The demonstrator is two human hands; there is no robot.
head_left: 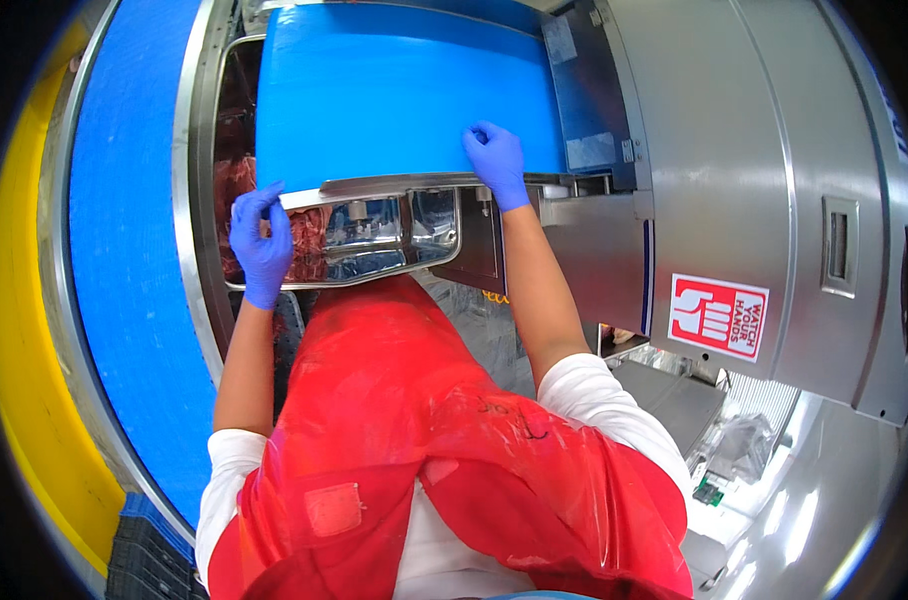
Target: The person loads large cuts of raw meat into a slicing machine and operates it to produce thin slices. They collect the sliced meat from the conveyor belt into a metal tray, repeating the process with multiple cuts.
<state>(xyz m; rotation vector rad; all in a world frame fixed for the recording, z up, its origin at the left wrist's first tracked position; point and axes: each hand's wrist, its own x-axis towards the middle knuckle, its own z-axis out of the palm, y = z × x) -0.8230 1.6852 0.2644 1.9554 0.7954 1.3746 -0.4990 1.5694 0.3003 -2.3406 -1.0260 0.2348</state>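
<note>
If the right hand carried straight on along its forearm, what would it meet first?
Nothing raised shows in its line: the right hand would travel over the flat blue belt toward its far edge. Depth is unclear, so it may be skimming or already touching that surface.

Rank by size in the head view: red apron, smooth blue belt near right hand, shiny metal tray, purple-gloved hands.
Red apron
Blue belt
Metal tray, partly hidden
Left hand, right hand: too alike to rank
</note>
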